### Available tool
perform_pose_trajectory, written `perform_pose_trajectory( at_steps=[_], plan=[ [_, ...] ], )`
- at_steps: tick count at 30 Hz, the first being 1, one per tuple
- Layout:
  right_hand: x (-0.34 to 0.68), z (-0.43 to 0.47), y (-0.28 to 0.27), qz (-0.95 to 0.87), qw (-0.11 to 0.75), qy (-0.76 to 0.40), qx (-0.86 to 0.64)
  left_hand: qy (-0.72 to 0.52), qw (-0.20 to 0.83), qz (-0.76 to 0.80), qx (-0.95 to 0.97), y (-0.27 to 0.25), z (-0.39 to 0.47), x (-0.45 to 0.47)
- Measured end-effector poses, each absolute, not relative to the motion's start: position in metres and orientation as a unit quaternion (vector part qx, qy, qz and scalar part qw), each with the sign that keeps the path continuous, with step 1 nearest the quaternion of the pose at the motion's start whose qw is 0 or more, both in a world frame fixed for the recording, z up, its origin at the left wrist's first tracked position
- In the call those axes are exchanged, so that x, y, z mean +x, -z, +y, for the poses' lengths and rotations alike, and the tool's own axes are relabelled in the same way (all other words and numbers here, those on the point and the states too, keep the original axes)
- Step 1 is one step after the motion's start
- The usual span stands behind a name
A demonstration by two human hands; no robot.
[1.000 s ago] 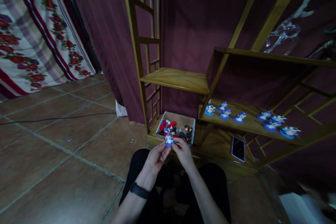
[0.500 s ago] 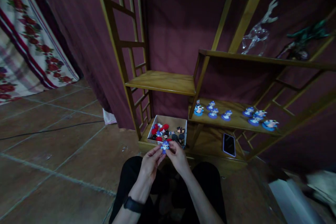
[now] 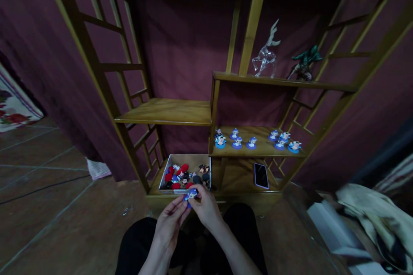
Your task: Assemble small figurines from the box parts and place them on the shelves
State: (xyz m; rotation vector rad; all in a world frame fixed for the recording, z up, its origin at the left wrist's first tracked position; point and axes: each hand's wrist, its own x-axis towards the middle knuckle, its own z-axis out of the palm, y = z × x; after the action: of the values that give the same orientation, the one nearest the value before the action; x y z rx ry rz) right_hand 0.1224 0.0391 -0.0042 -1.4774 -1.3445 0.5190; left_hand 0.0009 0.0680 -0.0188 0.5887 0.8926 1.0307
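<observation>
Shelf (image 3: pixel 261 133): standing before a purple curtain (image 3: pixel 183 51).
Figure (image 3: pixel 190 195): resting between your hands, near the box (image 3: pixel 194 161).
Left hand (image 3: pixel 170 220): pinching its base.
Right hand (image 3: pixel 207 208): pinching its side, best pressing lightly.

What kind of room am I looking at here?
Probably a room in a home, though I can't be sure: there's a wooden display shelf holding a clear deer ornament and, one board lower, a group of small figurines.
</observation>
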Motion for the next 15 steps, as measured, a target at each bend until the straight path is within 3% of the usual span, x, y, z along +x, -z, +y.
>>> perform_pose_trajectory(
  at_steps=[9, 15],
  plan=[
    [0.154, 0.030, -0.027, -0.575, 0.492, -0.231, -0.612, -0.435, 0.750, 0.393, 0.305, 0.010, 0.064, 0.008],
    [0.235, 0.030, -0.089, -0.542, 0.586, -0.198, -0.568, -0.427, 0.769, 0.390, 0.273, 0.010, 0.067, -0.009]
  ],
)
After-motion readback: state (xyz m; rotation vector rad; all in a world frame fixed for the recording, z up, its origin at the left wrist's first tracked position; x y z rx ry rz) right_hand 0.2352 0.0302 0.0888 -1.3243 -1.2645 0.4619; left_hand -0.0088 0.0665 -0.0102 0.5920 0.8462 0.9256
